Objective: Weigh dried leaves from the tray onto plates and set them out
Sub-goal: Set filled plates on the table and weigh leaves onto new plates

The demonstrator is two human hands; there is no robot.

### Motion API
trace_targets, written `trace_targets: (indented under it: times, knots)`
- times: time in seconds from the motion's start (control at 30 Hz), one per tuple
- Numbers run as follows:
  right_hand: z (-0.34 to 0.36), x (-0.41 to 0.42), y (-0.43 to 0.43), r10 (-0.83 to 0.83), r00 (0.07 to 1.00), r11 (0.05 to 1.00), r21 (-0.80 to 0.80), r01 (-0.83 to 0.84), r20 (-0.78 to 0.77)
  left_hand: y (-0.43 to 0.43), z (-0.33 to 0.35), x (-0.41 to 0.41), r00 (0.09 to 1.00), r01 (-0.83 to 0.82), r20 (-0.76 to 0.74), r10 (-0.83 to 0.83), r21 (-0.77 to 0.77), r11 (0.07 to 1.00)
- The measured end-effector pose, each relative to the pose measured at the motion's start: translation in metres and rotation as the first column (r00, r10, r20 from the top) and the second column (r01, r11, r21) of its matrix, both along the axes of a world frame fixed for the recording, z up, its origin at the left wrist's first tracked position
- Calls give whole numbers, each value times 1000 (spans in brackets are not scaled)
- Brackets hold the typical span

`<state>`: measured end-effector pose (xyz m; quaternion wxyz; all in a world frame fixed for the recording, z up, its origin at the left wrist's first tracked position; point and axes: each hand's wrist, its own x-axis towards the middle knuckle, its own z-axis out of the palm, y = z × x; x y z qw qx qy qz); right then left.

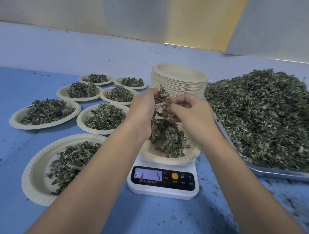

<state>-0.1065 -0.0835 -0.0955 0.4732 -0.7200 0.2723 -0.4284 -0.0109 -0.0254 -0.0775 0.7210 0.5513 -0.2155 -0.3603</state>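
Note:
A white kitchen scale [163, 188] stands in front of me, its display reading 5. On it sits a cream paper plate [167, 159] with a small heap of dried leaves [168, 141]. Above the plate, my left hand [143, 107] and my right hand [190, 114] hold a bunch of dried leaves [162, 106] between them; leaves trail down onto the plate. A metal tray [281, 172] at the right carries a big pile of dried leaves [266, 121].
Several filled plates lie on the blue table to the left, the nearest [42, 167] by my left forearm. A tall stack of empty plates [179, 80] stands behind the scale. Leaf crumbs litter the table at the lower right. A wall closes the far side.

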Motion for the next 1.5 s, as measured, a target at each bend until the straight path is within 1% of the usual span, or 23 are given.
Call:
trace_targets:
  times: [0.07,0.13,0.2,0.33,0.43,0.5,0.57,0.77,0.93,1.07,1.4,1.5]
  knots:
    - [1,-3,-1,-52,998,999,-12,52,-21,0,0,2,1000,16,15,-16,15,1000]
    - [3,-5,0,-105,994,994,-23,104,-41,0,-1,4,998,9,62,-12,35,999]
    - [3,-5,-1,-134,990,991,-20,133,-53,-1,-1,7,997,-3,80,1,27,1000]
    - [0,-7,-2,-117,981,992,-59,110,-152,0,1,10,997,-64,36,65,-34,997]
    - [-2,-5,-1,-66,975,998,-2,67,-214,0,0,10,995,-85,41,86,-42,996]
    - [-1,-5,0,-65,977,997,22,71,-204,0,0,12,996,-78,48,79,-22,997]
    - [0,-7,-1,-83,981,997,-5,83,-175,0,0,13,996,-76,51,77,-7,997]
    - [0,-8,-2,-100,989,992,-83,91,-113,5,4,15,992,-116,36,117,-43,992]
    - [-3,-5,0,-32,988,997,-74,21,-154,7,7,15,989,-138,48,141,-65,988]
    - [-5,-3,1,9,975,990,-136,-41,-224,8,8,13,992,-109,54,113,-66,992]
    - [-2,-4,8,8,962,960,-268,-84,-272,8,10,6,997,-52,60,57,-72,996]
    - [-3,-4,8,-19,962,955,-289,-63,-274,9,11,6,999,-37,27,40,-95,995]
